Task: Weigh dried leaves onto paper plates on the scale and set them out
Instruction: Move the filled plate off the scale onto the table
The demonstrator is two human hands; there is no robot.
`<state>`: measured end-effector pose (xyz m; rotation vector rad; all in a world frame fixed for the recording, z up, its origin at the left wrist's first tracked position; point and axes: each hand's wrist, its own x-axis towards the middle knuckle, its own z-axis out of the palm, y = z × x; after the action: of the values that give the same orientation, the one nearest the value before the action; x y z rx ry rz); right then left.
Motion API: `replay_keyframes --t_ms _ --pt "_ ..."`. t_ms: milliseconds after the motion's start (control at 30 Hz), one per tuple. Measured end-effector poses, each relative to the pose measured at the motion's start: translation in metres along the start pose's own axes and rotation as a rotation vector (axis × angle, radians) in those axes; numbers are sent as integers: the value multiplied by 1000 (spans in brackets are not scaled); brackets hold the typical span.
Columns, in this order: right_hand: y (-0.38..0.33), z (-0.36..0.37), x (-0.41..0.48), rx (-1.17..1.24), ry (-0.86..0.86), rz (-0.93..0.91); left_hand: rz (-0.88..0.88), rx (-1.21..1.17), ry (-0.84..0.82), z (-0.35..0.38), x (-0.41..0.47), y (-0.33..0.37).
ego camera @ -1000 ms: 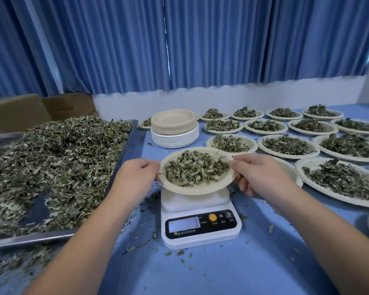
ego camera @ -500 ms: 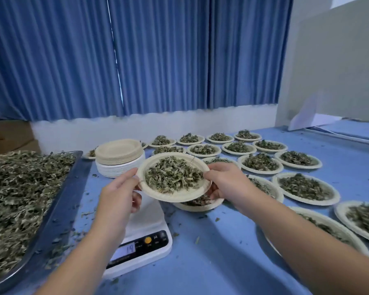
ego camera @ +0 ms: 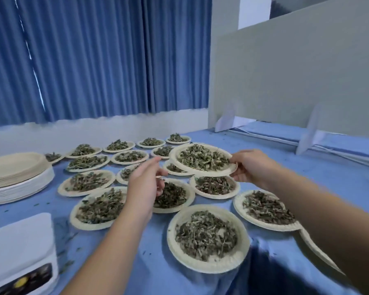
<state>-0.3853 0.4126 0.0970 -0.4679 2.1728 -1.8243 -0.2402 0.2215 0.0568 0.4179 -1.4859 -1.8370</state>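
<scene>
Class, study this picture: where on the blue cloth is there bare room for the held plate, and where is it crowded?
Bare cloth lies right of the filled plates, up to the grey partition, beside the right hand and its held plate. Leftward, those plates sit nearly rim to rim.

Blue curtains [ego camera: 94, 60] hang beside a grey partition [ego camera: 296, 77].

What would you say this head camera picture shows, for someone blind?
A right hand holds a paper plate of dried leaves above many filled plates on a blue table; the left hand is open beside it. A scale and stacked empty plates sit left.
</scene>
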Motion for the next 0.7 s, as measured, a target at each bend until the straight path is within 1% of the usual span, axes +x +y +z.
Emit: replay_keyframes --t_ms 67,200,300,367,533,700 --pt "7 -28 9 -7 74 29 -1 50 0 6 3 -14" --pt "24 -71 35 -42 233 91 50 253 8 -3 8 -29" --pt "41 -89 56 -49 311 160 67 261 50 -15 12 -33" --pt "50 -95 67 -115 337 220 64 283 44 -17 12 -35" --pt "69 -99 92 -207 388 353 73 331 -30 -8 6 -41" --pt "78 -97 108 -248 424 413 77 371 -51 -2 6 -43"
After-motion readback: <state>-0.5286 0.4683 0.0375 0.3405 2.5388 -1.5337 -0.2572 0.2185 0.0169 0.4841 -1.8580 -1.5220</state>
